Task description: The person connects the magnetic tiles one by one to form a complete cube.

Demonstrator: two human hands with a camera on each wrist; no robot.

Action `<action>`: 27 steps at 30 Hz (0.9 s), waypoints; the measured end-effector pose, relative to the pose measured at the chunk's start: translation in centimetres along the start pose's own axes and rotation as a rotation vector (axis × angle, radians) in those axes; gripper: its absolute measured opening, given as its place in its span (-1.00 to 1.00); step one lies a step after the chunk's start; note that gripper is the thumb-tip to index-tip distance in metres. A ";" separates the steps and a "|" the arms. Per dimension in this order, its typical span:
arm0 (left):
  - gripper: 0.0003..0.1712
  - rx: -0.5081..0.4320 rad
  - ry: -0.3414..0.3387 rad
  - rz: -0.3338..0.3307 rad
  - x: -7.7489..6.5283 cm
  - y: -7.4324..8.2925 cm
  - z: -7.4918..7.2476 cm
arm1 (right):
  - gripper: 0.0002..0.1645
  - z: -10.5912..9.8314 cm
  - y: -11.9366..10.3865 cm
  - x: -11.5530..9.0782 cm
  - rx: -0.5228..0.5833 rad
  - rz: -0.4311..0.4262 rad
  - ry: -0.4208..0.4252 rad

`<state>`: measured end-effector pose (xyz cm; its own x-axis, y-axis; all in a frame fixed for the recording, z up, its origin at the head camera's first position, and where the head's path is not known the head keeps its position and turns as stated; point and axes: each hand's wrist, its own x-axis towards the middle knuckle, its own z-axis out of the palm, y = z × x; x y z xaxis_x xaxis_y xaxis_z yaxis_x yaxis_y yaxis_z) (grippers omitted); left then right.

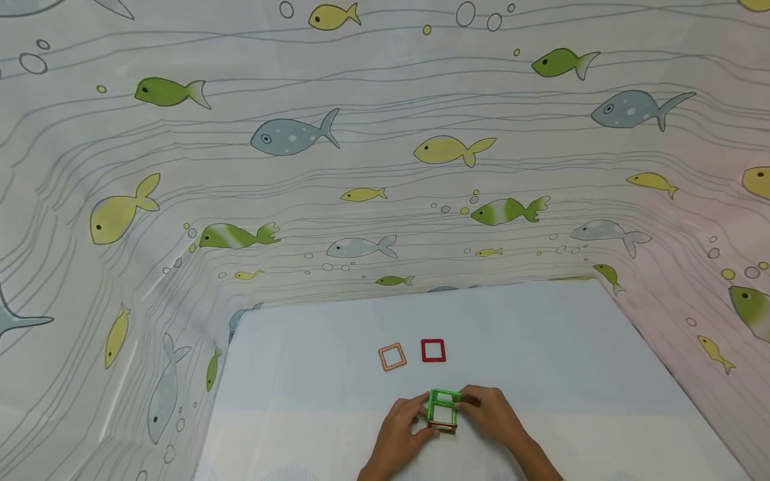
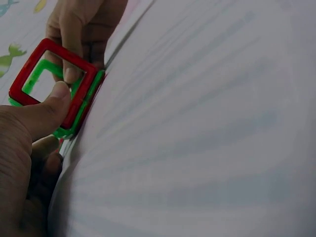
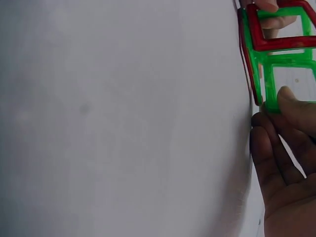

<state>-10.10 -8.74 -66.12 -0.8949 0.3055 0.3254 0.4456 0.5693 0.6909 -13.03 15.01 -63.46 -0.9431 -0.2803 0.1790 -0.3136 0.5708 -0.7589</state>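
Observation:
A small box-like build of open square magnetic tiles, green and red, stands on the white surface between both hands. Fingers and thumb of my left hand [image 1: 400,431] grip its left side. The left wrist view shows that thumb on a red square tile [image 2: 82,98] forming the near face. From the other side, my right hand [image 3: 291,163] pinches a green square tile [image 3: 270,89] between thumb and fingers, right beside the build. In the head view the right hand's fingertips are at the build's upper right corner. Parts of the build are hidden behind fingers.
Farther out lie an orange square tile [image 1: 396,367] and a loose red square tile [image 1: 434,360], side by side and flat on the white table [image 1: 313,361]. A fish-patterned sheet [image 1: 409,220] rises behind the table and along both sides.

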 end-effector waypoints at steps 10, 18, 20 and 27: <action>-0.68 0.019 -0.002 0.026 0.0 -0.1 0.0 | -0.90 0.1 0.2 0.0 -0.009 -0.021 -0.040; -0.67 0.005 -0.001 0.040 0.0 -0.1 -0.1 | -0.89 0.0 0.3 0.3 -0.027 -0.004 -0.090; -0.62 0.001 -0.001 0.039 0.0 -0.1 -0.1 | -0.89 0.0 0.4 0.4 -0.031 -0.006 -0.096; -0.21 -0.072 -0.081 -0.122 0.1 0.4 -0.4 | -0.87 0.0 0.1 0.6 -0.039 -0.004 -0.100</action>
<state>-10.07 -8.80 -65.57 -0.9361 0.2993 0.1850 0.3277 0.5505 0.7678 -13.59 14.92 -63.41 -0.9266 -0.3573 0.1170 -0.3233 0.5985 -0.7330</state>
